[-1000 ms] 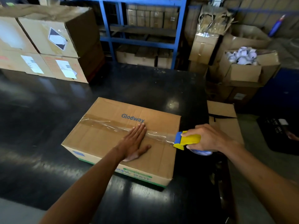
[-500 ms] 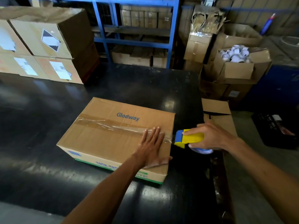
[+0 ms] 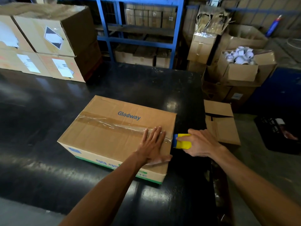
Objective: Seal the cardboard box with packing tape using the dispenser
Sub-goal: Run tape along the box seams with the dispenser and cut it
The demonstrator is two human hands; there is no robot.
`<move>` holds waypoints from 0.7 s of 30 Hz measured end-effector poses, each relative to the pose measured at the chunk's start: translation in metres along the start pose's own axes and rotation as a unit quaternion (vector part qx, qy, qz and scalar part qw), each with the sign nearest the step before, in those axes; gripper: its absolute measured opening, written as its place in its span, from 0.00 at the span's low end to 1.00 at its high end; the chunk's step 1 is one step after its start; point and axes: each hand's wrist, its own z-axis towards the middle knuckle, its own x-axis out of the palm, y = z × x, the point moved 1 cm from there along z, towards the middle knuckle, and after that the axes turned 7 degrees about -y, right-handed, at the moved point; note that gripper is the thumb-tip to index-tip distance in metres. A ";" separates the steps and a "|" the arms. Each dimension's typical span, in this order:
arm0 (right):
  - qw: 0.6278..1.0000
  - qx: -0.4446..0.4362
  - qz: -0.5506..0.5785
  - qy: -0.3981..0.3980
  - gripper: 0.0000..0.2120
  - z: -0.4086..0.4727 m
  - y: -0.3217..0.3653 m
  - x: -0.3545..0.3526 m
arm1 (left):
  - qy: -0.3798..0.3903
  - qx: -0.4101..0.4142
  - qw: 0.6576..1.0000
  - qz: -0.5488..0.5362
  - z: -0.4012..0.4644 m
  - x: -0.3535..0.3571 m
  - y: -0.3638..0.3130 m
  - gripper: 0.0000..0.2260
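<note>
Moved: left hand (image 3: 153, 144) has slid toward 3 o'clock along the tape (image 3: 114, 126), from mid-lid to the box (image 3: 117, 132) edge; dispenser (image 3: 181, 141) has dropped just past that edge.
Box: centre of table (image 3: 48, 128), seam taped nearly end to end.
Left hand: flat, fingers spread, pressing tape down.
Right hand (image 3: 200, 144): clamped round the dispenser at 3 o'clock.
Doing it well: I'd keep the tape taut, wrap it down the side, then tilt the blade to cut.
</note>
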 end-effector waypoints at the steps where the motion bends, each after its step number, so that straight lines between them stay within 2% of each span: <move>1: 1.000 0.013 0.012 -0.012 0.26 0.001 -0.004 0.000 | -0.011 -0.044 0.998 -0.032 0.003 -0.001 -0.004 0.49; 4: 0.995 0.060 0.068 -0.048 0.26 0.002 -0.014 -0.007 | -0.043 -0.195 0.976 -0.090 0.012 -0.004 -0.016 0.52; 6: 0.981 0.112 0.128 -0.095 0.25 -0.002 -0.020 -0.011 | -0.030 -0.218 0.973 -0.071 0.017 -0.006 -0.018 0.53; 8: 0.946 0.187 0.218 -0.151 0.24 -0.009 -0.022 -0.014 | -0.011 -0.209 0.976 -0.067 0.018 -0.008 -0.016 0.54; 10: 0.902 0.246 0.302 -0.185 0.23 -0.014 -0.018 -0.016 | 0.005 -0.186 0.980 -0.072 0.016 -0.009 -0.012 0.55; 12: 0.867 0.267 0.363 -0.214 0.24 -0.016 -0.006 -0.021 | 0.022 -0.143 0.988 -0.060 0.008 -0.010 -0.003 0.56; 15: 0.817 0.289 0.443 -0.229 0.25 -0.012 0.017 -0.033 | 0.047 -0.022 0.999 -0.013 -0.012 -0.019 0.025 0.56; 18: 0.781 0.308 0.483 -0.251 0.28 -0.002 0.048 -0.044 | 0.082 0.095 0.992 0.019 -0.042 -0.029 0.061 0.56; 21: 0.751 0.304 0.513 -0.283 0.28 0.007 0.082 -0.050 | 0.092 0.146 0.985 0.022 -0.073 -0.031 0.087 0.55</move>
